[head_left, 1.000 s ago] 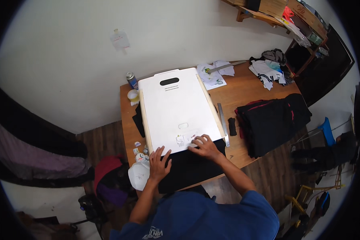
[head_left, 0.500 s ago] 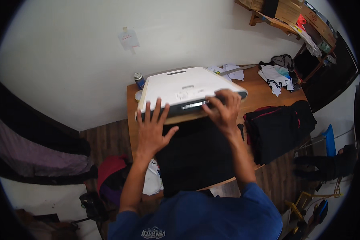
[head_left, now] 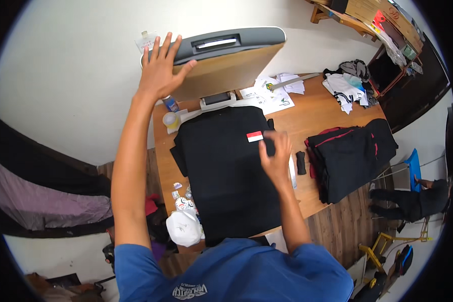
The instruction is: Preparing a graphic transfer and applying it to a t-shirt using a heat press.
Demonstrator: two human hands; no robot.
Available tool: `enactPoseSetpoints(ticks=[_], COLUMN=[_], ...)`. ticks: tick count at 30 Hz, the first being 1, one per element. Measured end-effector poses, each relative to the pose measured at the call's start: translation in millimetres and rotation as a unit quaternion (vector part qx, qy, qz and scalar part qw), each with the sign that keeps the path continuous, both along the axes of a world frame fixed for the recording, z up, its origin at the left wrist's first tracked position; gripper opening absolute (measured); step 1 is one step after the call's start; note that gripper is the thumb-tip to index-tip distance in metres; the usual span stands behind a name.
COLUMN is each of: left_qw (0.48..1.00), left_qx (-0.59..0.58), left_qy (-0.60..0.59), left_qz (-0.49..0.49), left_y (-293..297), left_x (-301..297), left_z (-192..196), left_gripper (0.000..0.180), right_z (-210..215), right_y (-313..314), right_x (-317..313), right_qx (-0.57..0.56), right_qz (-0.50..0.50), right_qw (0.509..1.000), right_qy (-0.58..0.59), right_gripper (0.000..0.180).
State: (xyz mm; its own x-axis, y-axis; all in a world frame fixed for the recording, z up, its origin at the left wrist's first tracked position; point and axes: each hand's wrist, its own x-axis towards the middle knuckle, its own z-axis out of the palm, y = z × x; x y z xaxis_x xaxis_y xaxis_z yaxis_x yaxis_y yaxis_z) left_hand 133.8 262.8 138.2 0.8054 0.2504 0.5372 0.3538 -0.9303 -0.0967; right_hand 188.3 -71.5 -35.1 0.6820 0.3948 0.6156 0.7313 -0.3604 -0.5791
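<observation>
The lid of a heat press (head_left: 221, 70) stands raised at the back of the table, its grey front edge and tan underside facing me. My left hand (head_left: 159, 73) rests on the left end of that edge with its fingers spread. Below the lid a black shirt (head_left: 226, 176) lies spread out over the press's lower part, which it mostly hides. On the shirt's upper right sits a small red and white flag patch (head_left: 254, 136). Beside the patch is my right hand (head_left: 278, 161), thumb and index finger apart and nothing seen between them.
A blue spray can (head_left: 170, 104) and yellowish cup (head_left: 170, 120) stand left of the shirt. To the right lie folded black garments (head_left: 352, 161) and a rolled black piece (head_left: 301, 163). Papers (head_left: 272, 95) lie behind. Another person (head_left: 412, 201) is at the far right.
The press lid has swung up from low over the shirt, uncovering the shirt and flag patch. My left hand rose with it; my right hand left the handle and came down by the patch.
</observation>
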Motion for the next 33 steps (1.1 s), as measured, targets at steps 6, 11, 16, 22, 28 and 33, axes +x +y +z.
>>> enactPoseSetpoints(ticks=[6,11,16,22,28,33], left_qw=[0.998,0.995,0.94,0.864,0.852,0.797], left_qx=[-0.028,-0.091,-0.183,-0.393,-0.357,-0.488], left_qy=[0.039,-0.046,-0.229,0.095,0.241,0.279], left_qz=[0.044,-0.01,-0.175,-0.301,-0.297,-0.221], left_y=[13.2,11.1,-104.8,-242.0,-274.9,-274.3], left_x=[7.7,7.4,-30.0,-182.7,-300.8,-340.8], left_z=[13.3,2.3,-101.6,-320.2,-388.0,-375.4], left_gripper=[0.083,0.074,0.057,0.049,0.044,0.025], right_z=[-111.0,-149.5,-193.8,-215.3,-173.6,-177.0], right_y=[-90.5,-126.7,-161.7,-228.2,-263.5,-246.8], right_x=[-87.1,-135.3,-169.0,-206.9,-201.2,-127.5], right_qx=[-0.145,-0.259,-0.358,-0.463,-0.408,-0.264], right_qz=[0.027,0.072,0.101,-0.021,-0.048,-0.134], right_qw=[0.98,0.929,0.907,0.857,0.874,0.935], right_qy=[0.132,0.252,0.196,0.224,0.259,0.194], right_gripper=[0.022,0.032,0.048,0.064,0.05,0.035])
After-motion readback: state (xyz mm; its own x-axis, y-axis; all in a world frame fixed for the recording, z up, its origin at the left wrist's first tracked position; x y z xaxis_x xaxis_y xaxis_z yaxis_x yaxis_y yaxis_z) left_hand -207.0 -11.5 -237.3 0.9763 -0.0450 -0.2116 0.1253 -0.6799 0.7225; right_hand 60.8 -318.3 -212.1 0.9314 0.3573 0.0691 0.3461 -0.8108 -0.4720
